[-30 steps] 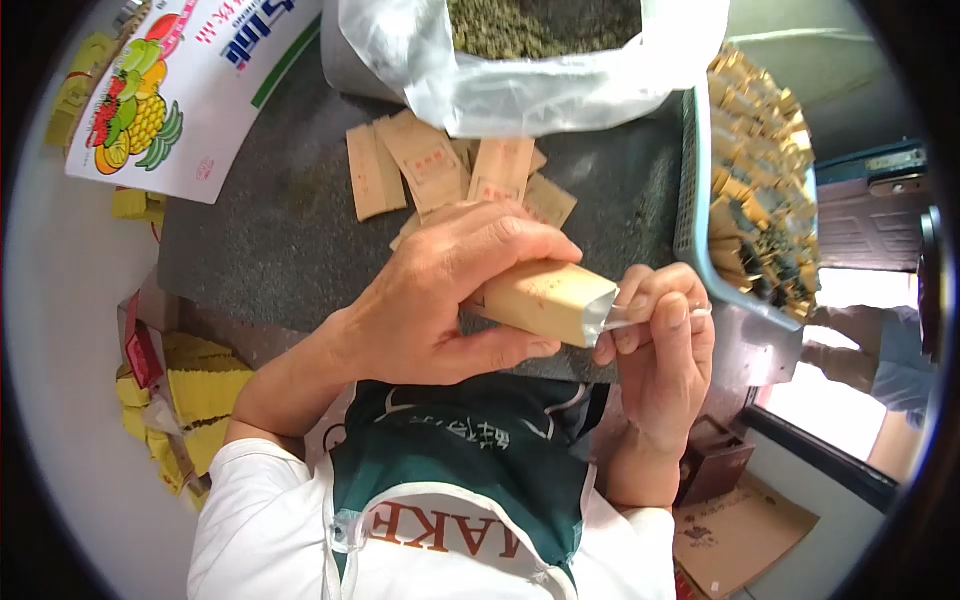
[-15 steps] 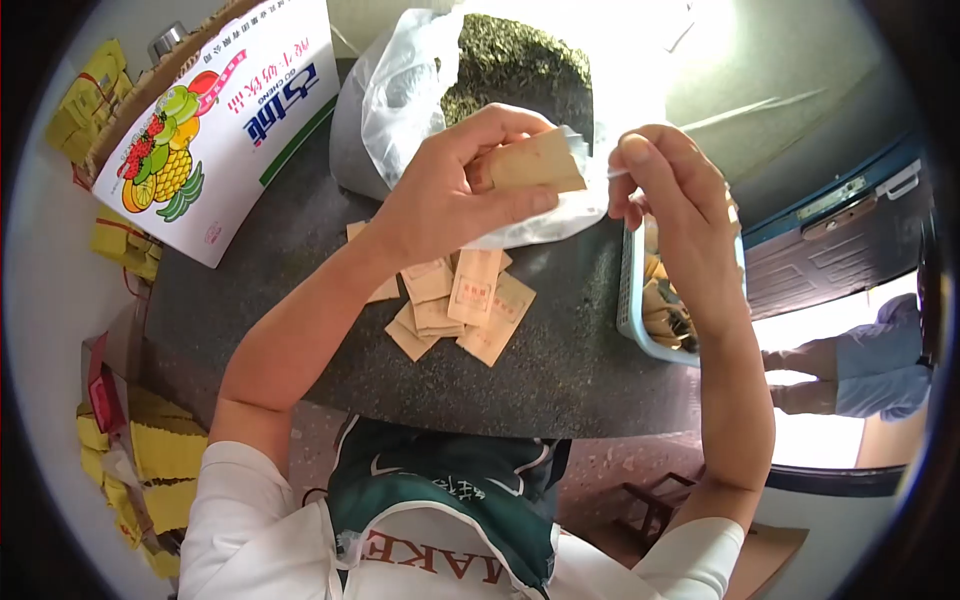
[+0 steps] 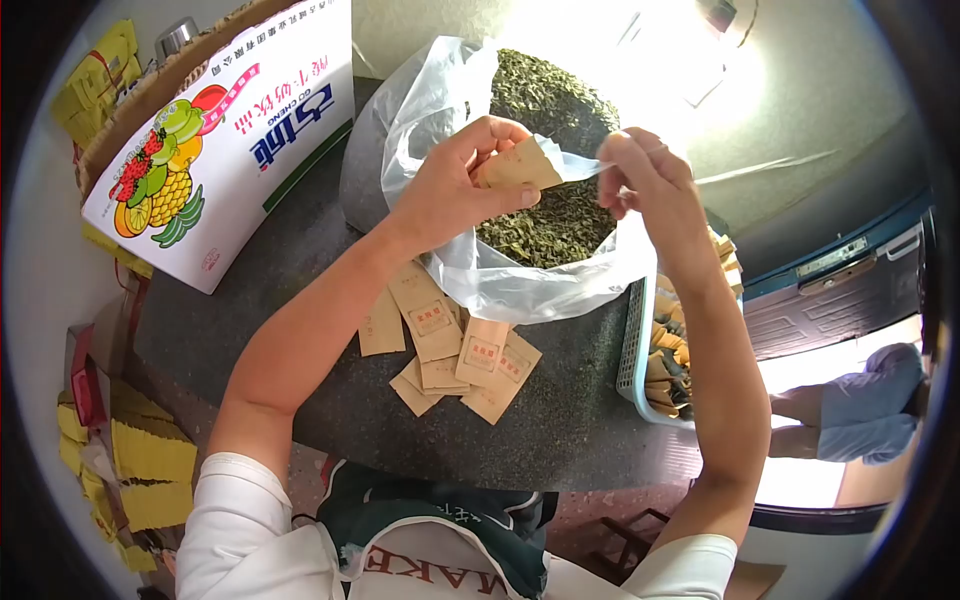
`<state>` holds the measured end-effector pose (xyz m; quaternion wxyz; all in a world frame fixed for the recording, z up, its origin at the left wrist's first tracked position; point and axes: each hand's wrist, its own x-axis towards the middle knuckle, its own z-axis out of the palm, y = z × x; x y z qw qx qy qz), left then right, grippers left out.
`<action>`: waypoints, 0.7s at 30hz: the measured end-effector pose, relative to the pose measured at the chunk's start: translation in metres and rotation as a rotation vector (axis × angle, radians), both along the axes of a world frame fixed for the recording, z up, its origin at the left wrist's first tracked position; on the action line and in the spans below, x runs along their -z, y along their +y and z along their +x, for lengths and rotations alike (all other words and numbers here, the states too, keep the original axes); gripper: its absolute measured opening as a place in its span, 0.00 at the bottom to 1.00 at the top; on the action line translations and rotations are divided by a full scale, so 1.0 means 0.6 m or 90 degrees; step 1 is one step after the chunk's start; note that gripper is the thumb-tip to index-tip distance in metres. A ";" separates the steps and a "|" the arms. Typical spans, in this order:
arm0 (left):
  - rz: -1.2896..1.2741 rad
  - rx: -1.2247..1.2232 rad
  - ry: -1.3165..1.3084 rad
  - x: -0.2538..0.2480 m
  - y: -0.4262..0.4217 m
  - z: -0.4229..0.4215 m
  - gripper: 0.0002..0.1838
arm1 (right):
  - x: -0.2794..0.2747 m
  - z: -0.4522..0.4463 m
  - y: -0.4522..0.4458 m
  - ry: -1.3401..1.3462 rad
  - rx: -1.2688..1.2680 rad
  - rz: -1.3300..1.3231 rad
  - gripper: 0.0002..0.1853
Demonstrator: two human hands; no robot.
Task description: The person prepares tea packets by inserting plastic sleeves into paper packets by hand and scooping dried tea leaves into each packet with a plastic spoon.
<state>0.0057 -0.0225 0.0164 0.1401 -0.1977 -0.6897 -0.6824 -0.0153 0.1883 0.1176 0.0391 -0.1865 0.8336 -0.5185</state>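
My left hand (image 3: 450,190) is closed around a small brown paper packet (image 3: 522,168), tilted above a clear plastic bag (image 3: 545,290) of dried green leaves (image 3: 555,225). A translucent inner liner sticks out of the packet's right end. The fingers of my right hand (image 3: 650,185) are pinched at the liner's far end, over the bag's right side. Several flat brown packets with red print (image 3: 430,320) lie overlapping on the dark table (image 3: 300,370), below the bag.
A white carton with fruit pictures (image 3: 230,140) stands at the left. At the right, partly behind my right forearm, is a blue basket (image 3: 632,350) of filled packets. Yellow bundles (image 3: 150,470) lie lower left. Another person's legs (image 3: 800,420) show at the far right.
Both hands have moved up from near the table's front edge to over the bag, bringing the packet along. The view has shifted, showing more of the leaves and the back wall.
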 end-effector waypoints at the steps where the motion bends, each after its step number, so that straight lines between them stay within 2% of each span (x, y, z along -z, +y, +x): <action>1: -0.001 -0.013 -0.002 0.000 0.000 0.000 0.26 | -0.001 -0.005 0.003 -0.001 -0.003 0.003 0.16; 5: 0.069 -0.015 -0.042 0.003 0.001 -0.001 0.27 | 0.003 -0.043 0.018 0.095 0.078 0.019 0.15; 7: 0.041 -0.022 -0.022 0.005 0.006 -0.004 0.27 | 0.013 -0.062 0.008 0.183 0.136 0.162 0.14; 8: 0.042 -0.020 -0.021 0.007 0.007 -0.005 0.27 | 0.039 -0.089 0.011 0.435 0.072 0.346 0.11; 9: 0.059 -0.010 -0.016 0.010 0.007 -0.006 0.27 | 0.062 -0.109 0.002 0.474 0.093 0.498 0.10; 11: 0.073 0.002 -0.011 0.011 0.006 -0.006 0.27 | 0.075 -0.110 -0.033 0.532 0.094 0.534 0.08; 15: 0.109 0.007 -0.006 0.011 0.006 -0.006 0.27 | 0.101 -0.129 -0.058 0.604 -0.005 0.498 0.08; 17: 0.129 0.012 -0.005 0.014 0.004 -0.006 0.27 | 0.120 -0.125 -0.063 0.533 -0.081 0.380 0.09; 19: 0.075 0.022 -0.029 0.014 -0.001 -0.007 0.30 | 0.135 -0.115 -0.061 0.529 -0.110 0.420 0.08; 21: 0.079 0.023 -0.035 0.015 -0.002 -0.006 0.30 | 0.146 -0.103 -0.055 0.426 -0.164 0.356 0.08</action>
